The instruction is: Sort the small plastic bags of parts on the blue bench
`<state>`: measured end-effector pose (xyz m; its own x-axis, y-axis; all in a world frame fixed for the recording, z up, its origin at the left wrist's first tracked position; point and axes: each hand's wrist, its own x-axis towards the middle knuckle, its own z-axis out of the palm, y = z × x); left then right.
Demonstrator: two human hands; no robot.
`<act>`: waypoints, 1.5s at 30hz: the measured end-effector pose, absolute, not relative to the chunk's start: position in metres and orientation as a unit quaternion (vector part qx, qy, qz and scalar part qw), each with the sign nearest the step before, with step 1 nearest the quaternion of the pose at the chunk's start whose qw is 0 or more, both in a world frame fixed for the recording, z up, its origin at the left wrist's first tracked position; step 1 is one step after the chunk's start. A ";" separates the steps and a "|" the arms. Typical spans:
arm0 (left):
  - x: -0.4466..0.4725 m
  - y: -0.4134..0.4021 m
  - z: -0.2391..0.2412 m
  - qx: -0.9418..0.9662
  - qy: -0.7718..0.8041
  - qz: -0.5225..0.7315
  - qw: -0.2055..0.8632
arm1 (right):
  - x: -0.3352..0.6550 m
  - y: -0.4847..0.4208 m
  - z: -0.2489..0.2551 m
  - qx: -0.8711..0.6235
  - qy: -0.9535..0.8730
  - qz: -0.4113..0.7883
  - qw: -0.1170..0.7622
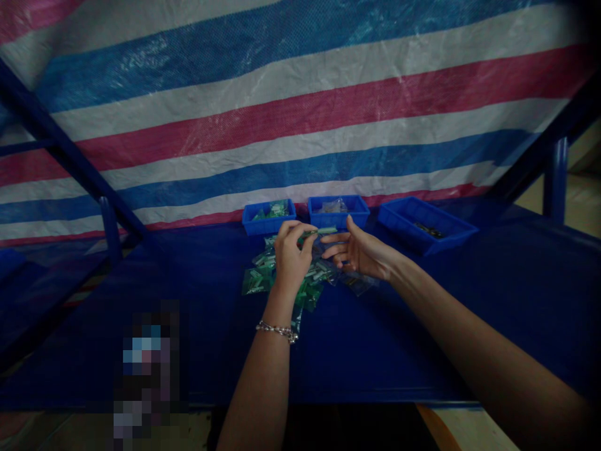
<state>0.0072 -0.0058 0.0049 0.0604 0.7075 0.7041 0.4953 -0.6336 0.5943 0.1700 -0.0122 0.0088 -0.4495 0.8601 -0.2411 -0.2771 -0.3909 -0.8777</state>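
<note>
My left hand (290, 255), wearing a beaded bracelet, is raised over a pile of small clear bags (257, 278) with pale green pieces inside. Its thumb and fingertips are pinched together; a small pale green thing (327, 230) shows just beyond them, but I cannot make out what is held. To the right, my right hand (359, 252) is open, palm turned inward and fingers spread towards the left hand. Below the right hand lies a clear bag with darker contents (360, 283). Both hands partly hide the pile.
Along the back stand three blue bins: the left bin (267, 227) holds green bags, the middle bin (339, 219) clear bags, the right bin (451, 239) dark pieces. Striped sheeting (300, 119) hangs behind the blue table (197, 313). Blue metal frame bars (75, 150) flank it. A blurred patch covers the lower left.
</note>
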 end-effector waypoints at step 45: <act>0.016 -0.006 0.006 0.591 0.442 0.473 0.481 | 0.167 -0.010 -0.004 -0.403 -0.505 0.594 0.479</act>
<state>0.0160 -0.0059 0.0061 0.1619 0.9775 0.1351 0.0668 -0.1475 0.9868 0.1673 -0.0096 -0.0044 -0.2157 0.9764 0.0061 -0.1616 -0.0295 -0.9864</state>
